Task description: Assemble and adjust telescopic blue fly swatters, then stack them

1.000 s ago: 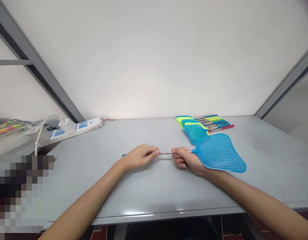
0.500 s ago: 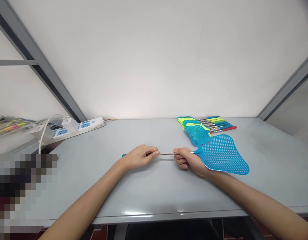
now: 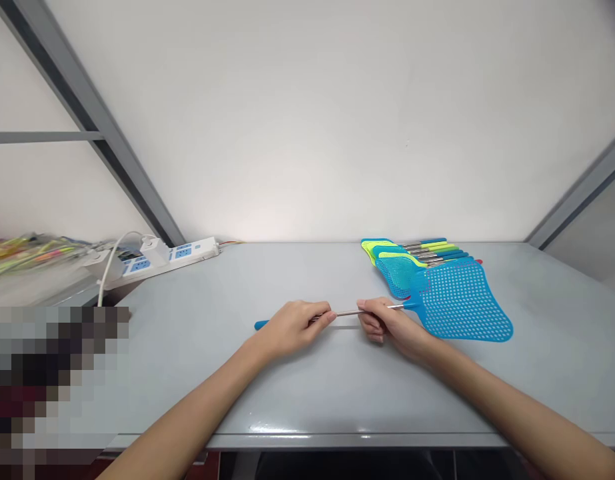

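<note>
A blue fly swatter [image 3: 462,300] with a thin metal rod is held in both hands above the grey table [image 3: 212,280]. My left hand [image 3: 297,327] is closed round the rod near the handle, whose blue end sticks out behind it. Closer to the perforated head, my right hand [image 3: 387,323] grips the rod between thumb and curled fingers. A short stretch of bare rod shows between the hands. Behind the held head lies a row of other fly swatters [image 3: 394,273], blue and yellow-green, overlapping, their handles pointing right.
At the back left lies a white power strip [image 3: 202,249] with plugs and a white cable [image 3: 108,267]. Further left is a heap of colourful items [image 3: 32,253] that I cannot make out. A white wall [image 3: 287,120] and grey metal posts [image 3: 122,167] bound the table.
The held swatter has tilted, its head end rising and its handle end dropping slightly. Both hands remain on the rod; the whole view has shifted a little.
</note>
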### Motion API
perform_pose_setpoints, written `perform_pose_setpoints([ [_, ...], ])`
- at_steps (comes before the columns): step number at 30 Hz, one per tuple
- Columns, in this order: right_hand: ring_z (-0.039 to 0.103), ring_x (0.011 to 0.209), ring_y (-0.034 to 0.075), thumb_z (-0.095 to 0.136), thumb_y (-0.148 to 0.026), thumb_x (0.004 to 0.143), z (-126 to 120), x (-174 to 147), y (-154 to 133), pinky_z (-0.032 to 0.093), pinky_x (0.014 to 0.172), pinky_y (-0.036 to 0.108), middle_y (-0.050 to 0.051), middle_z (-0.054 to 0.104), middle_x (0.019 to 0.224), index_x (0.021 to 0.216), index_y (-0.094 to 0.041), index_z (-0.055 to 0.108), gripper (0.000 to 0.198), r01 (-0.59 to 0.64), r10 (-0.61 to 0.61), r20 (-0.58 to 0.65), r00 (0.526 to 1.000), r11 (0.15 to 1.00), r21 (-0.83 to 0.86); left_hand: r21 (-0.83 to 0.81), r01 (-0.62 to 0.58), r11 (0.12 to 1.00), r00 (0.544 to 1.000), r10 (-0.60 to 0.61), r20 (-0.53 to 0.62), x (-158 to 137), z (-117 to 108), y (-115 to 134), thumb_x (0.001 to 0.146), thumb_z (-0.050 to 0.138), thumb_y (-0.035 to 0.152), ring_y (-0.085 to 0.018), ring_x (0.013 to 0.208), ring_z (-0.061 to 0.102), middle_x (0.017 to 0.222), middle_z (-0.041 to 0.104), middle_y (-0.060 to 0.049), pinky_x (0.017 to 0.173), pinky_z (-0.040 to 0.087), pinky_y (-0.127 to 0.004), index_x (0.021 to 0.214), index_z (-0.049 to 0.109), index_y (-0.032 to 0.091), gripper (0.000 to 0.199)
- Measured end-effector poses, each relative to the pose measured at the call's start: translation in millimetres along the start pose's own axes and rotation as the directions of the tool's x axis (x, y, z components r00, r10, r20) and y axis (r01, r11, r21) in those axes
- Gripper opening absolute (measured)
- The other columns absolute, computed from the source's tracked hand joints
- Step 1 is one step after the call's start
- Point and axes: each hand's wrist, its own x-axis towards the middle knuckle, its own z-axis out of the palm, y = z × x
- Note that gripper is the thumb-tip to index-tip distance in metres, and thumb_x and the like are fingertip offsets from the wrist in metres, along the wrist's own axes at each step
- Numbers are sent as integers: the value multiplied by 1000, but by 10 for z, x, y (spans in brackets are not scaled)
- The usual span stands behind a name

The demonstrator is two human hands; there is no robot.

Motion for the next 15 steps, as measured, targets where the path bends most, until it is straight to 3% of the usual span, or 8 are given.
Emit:
perform_pose_setpoints([
  [11,27,38,5,45,-39,78,109,-25,42,17,39,22,-5,34,41,47,-15,38,40,27,-11,90,996,983,-183,54,-76,996,997,74,32,-25,62,124,88,23,35,-8,48,38,53,42,4,49,26,-20,66,45,18,35],
  [15,27,39,6,44,-41,78,129,-27,59,19,39,22,-5,34,42,48,-15,40,40,34,-13,115,993,983,-178,65,-96,993,995,96,8,-32,91,148,88,25,32,-8,47,37,54,43,4,48,26,-20,68,45,18,32],
])
